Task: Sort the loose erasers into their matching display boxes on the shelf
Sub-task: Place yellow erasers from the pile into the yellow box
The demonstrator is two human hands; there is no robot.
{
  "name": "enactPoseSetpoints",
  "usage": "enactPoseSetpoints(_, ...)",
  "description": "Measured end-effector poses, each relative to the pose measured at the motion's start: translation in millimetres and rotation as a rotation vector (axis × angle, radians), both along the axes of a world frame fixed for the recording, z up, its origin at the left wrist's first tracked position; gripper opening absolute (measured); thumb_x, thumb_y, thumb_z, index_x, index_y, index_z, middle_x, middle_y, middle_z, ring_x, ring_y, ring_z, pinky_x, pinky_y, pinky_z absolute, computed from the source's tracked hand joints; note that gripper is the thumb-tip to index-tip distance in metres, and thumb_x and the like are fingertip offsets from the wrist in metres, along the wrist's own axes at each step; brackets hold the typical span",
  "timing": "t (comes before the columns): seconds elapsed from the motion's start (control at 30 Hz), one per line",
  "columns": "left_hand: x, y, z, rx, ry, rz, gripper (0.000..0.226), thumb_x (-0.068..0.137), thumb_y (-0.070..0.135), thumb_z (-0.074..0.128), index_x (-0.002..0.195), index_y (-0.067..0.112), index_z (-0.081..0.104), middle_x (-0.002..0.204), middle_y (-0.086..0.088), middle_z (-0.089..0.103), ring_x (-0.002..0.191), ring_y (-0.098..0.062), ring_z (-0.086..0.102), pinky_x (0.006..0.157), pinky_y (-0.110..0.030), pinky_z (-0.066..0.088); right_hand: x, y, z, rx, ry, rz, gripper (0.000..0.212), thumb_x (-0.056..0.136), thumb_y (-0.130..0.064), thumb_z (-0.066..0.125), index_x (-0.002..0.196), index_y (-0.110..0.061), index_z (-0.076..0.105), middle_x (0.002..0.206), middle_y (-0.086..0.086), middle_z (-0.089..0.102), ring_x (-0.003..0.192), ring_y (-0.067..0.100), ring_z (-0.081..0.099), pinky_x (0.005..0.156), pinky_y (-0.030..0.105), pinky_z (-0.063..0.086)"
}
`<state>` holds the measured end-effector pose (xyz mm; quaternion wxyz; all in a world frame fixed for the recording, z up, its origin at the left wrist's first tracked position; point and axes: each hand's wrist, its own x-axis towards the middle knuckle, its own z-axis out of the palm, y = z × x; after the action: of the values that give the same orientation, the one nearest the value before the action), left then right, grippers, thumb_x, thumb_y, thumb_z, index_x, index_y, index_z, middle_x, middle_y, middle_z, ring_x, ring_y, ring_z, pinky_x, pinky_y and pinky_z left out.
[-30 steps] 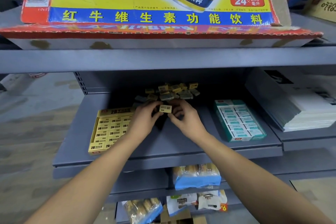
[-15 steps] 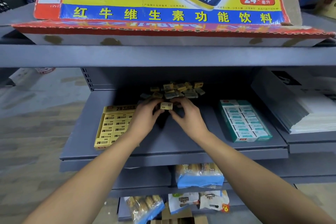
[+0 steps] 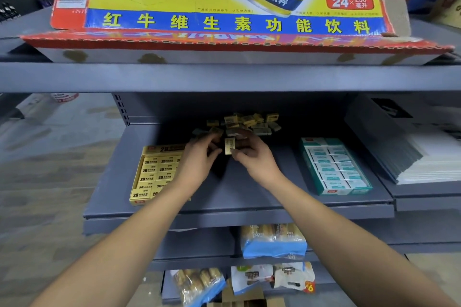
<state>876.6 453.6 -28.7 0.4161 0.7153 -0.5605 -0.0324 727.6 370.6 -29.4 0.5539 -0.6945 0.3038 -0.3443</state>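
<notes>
My right hand (image 3: 252, 157) pinches a yellow eraser (image 3: 230, 146) at centre; my left hand (image 3: 199, 157) hovers beside it, fingers loosely curled, holding nothing I can see. I'd carry it toward eight o'clock and seat it flat in the yellow 2B box (image 3: 156, 172), not the green box (image 3: 334, 167) at three.

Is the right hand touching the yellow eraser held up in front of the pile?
Touching. The head view shows the right hand pinching the yellow eraser, with no gap at its right edge.
</notes>
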Motion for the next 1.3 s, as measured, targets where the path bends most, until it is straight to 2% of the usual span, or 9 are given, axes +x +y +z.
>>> enactPoseSetpoints(0.23, -10.0, -3.8, -0.7, 0.042, -0.035, -0.09, 0.042, 0.084, 0.016, 0.072, 0.124, 0.014, 0.063, 0.121, -0.008, 0.062, 0.103, -0.022, 0.059, 0.088, -0.027, 0.045, -6.5, -7.5, -0.6, 0.096, -0.017, -0.046, 0.042, 0.076, -0.017, 0.081, 0.11, -0.01, 0.057, 0.101, 0.009, 0.07, 0.092, 0.016, 0.07, 0.084, 0.031, 0.057)
enactPoseSetpoints(0.3, -8.2, -1.6, -1.2, 0.035, -0.039, -0.08, 0.039, 0.086, 0.015, 0.07, 0.124, 0.013, 0.063, 0.125, -0.009, 0.061, 0.107, -0.024, 0.059, 0.092, -0.03, 0.047, -7.8, -7.6, -2.5, -0.05, 0.065, -0.046, 0.042, 0.077, -0.023, 0.081, 0.111, -0.014, 0.059, 0.105, 0.004, 0.069, 0.094, 0.013, 0.068, 0.085, 0.03, 0.056)
enactPoseSetpoints(0.37, -3.9, 0.4, -1.0, 0.019, -0.047, -0.069, 0.038, 0.085, 0.012, 0.07, 0.123, 0.012, 0.064, 0.124, -0.009, 0.062, 0.107, -0.023, 0.06, 0.094, -0.031, 0.048, -9.4, -7.3, -2.2, -0.33, 0.119, -0.035, 0.035, 0.082, -0.019, 0.076, 0.114, -0.016, 0.061, 0.11, -0.001, 0.065, 0.097, 0.008, 0.064, 0.085, 0.026, 0.055)
enactPoseSetpoints(0.47, 2.2, 5.8, 0.7, 0.007, -0.06, -0.053, 0.037, 0.083, 0.009, 0.072, 0.12, 0.01, 0.066, 0.118, -0.008, 0.064, 0.103, -0.023, 0.061, 0.091, -0.032, 0.049, -6.1, -4.3, -1.3, -0.732, 0.171, 0.015, 0.024, 0.088, -0.012, 0.068, 0.111, -0.012, 0.066, 0.111, 0.002, 0.064, 0.103, 0.013, 0.06, 0.089, 0.024, 0.05)
enactPoseSetpoints(0.57, 8.0, 14.7, 2.7, -0.007, -0.075, -0.034, 0.036, 0.081, 0.006, 0.072, 0.117, 0.009, 0.067, 0.116, -0.008, 0.065, 0.101, -0.023, 0.061, 0.089, -0.025, 0.046, 5.5, 0.8, -3.3, -0.874, 0.187, 0.011, 0.018, 0.088, -0.013, 0.069, 0.105, -0.007, 0.069, 0.11, 0.006, 0.066, 0.107, 0.019, 0.059, 0.092, 0.026, 0.047)
enactPoseSetpoints(0.67, 18.1, 29.2, 4.7, -0.001, -0.107, -0.006, 0.037, 0.081, 0.005, 0.072, 0.118, 0.01, 0.067, 0.115, -0.006, 0.065, 0.102, -0.019, 0.06, 0.087, -0.013, 0.037, 20.9, 6.0, -5.8, -0.9, 0.157, 0.035, 0.013, 0.087, -0.012, 0.07, 0.098, -0.005, 0.07, 0.105, 0.007, 0.068, 0.102, 0.019, 0.062, 0.09, 0.028, 0.049)
enactPoseSetpoints(0.93, 60.3, 84.3, -0.9, 0.07, -0.058, 0.214, 0.042, 0.081, -0.003, 0.063, 0.118, 0.017, 0.065, 0.109, 0.0, 0.061, 0.098, -0.016, 0.058, 0.081, -0.012, 0.034, 72.0, 36.3, -8.9, -0.82, 0.102, 0.178, 0.013, 0.088, -0.014, 0.068, 0.1, -0.009, 0.069, 0.104, 0.003, 0.066, 0.101, 0.013, 0.06, 0.089, 0.021, 0.047)
enactPoseSetpoints(1.13, 88.2, 136.3, -4.4, 0.072, -0.026, 0.471, 0.036, 0.086, -0.003, 0.056, 0.117, 0.013, 0.066, 0.11, -0.002, 0.064, 0.097, -0.018, 0.061, 0.084, -0.028, 0.047, 108.5, 63.2, -16.2, -0.802, 0.104, 0.302, 0.012, 0.088, -0.016, 0.068, 0.099, -0.011, 0.069, 0.103, 0.001, 0.065, 0.099, 0.012, 0.059, 0.087, 0.024, 0.048)
enactPoseSetpoints(1.3, 103.4, 161.6, -10.6, 0.058, -0.056, 0.527, 0.033, 0.083, -0.006, 0.058, 0.11, 0.009, 0.068, 0.099, -0.004, 0.062, 0.089, -0.018, 0.062, 0.078, -0.015, 0.038, 128.2, 80.2, -23.2, -0.797, 0.115, 0.399, 0.009, 0.085, -0.013, 0.069, 0.093, -0.01, 0.07, 0.097, 0.001, 0.066, 0.092, 0.013, 0.061, 0.084, 0.028, 0.049)
